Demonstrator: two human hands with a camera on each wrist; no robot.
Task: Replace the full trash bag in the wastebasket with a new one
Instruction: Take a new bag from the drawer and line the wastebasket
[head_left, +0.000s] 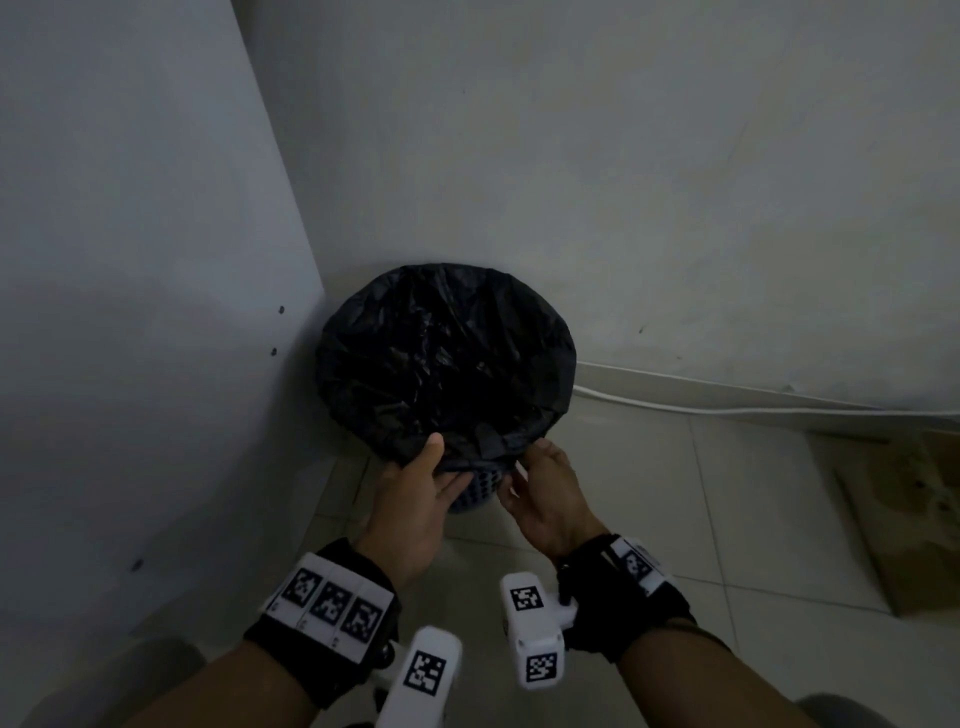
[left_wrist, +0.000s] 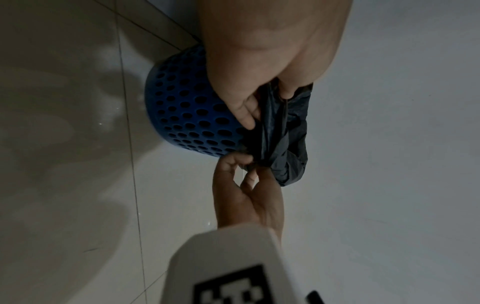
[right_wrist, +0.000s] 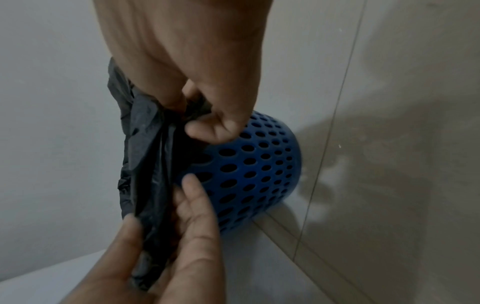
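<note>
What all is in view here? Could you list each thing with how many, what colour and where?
trash bag: one, black, lining the wastebasket, edge folded over its rim
wastebasket: one, blue with round holes, on the floor in the corner
cable: one, white, along the foot of the wall
cardboard: one flat piece, brown, on the floor at right
wrist bands: two, black with white tags
left hand: grips the bag's edge
right hand: pinches the bag's edge

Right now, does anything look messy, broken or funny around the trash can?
Nothing looks spilled or broken. The black trash bag is stretched over the blue holey wastebasket. Both hands, left hand and right hand, pinch its bunched near edge. A white cable runs along the wall, and a piece of cardboard lies on the floor.
</note>
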